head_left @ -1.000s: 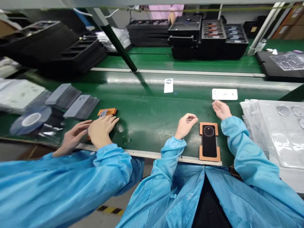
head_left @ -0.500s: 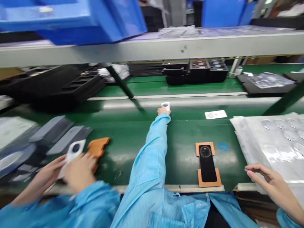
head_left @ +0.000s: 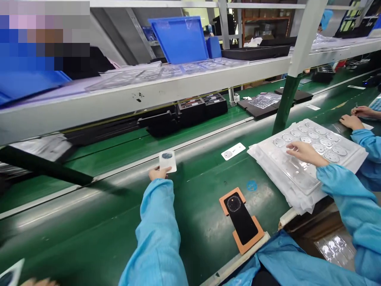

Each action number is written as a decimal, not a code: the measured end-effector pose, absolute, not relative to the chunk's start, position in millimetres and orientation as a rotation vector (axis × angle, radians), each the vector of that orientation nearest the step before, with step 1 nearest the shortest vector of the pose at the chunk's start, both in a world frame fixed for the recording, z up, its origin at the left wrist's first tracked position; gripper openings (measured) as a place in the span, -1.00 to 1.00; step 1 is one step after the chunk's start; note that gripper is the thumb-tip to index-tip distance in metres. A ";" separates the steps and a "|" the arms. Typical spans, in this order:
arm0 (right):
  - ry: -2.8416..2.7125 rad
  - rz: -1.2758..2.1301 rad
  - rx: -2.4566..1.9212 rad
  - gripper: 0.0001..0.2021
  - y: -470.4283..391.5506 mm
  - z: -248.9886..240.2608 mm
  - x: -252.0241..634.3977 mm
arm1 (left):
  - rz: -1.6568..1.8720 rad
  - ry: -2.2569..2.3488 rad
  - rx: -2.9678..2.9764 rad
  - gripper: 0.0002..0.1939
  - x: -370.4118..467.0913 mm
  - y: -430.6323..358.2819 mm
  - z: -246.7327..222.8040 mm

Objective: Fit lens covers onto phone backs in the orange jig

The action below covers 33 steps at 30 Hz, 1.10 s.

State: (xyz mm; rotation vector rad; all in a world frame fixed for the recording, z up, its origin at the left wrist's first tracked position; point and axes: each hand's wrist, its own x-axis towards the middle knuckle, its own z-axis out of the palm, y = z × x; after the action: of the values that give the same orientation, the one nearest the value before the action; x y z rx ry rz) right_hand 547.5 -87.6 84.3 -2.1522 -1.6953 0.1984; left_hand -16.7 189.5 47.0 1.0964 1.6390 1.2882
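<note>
Over a green surface [head_left: 202, 182], a clear tray [head_left: 351, 147] is reached across and a white plate [head_left: 171, 163] is held.
The tray, at right, looks light and flexible, best taken by opposite rims; above it the right hand [head_left: 308, 153] is seen with fingers loosely parted, nothing visibly gripped. Nearer, an orange holder [head_left: 258, 230] is topped by a smooth, probably slippery black panel [head_left: 242, 222], best held by its long edges. Farther left, the thin, likely stiff plate is pinched in the left hand [head_left: 158, 173], fingers closed at its near edge.
</note>
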 end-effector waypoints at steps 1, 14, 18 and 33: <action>-1.708 0.184 -2.201 -0.58 -67.6 81.8 556.3 | 1.321 1.601 1.044 -0.56 -16.3 183.9 45.8; -1.763 0.277 -2.422 -0.22 6.8 110.0 568.2 | 1.285 0.925 0.194 -0.86 5.9 -32.3 19.5; -1.847 0.119 -2.147 -0.37 -55.1 118.7 511.6 | 1.282 0.943 0.047 -0.90 32.6 -87.7 4.2; -2.350 0.110 -1.184 -0.65 -109.6 -54.8 313.4 | 1.627 1.020 0.104 -0.71 32.1 -119.3 -12.0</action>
State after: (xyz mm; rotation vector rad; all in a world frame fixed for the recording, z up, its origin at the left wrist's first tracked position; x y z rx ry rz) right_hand 313.4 -109.6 -54.8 -1.1845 -2.3503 0.1097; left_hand 32.1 -119.3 -12.0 0.1041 1.0198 1.6270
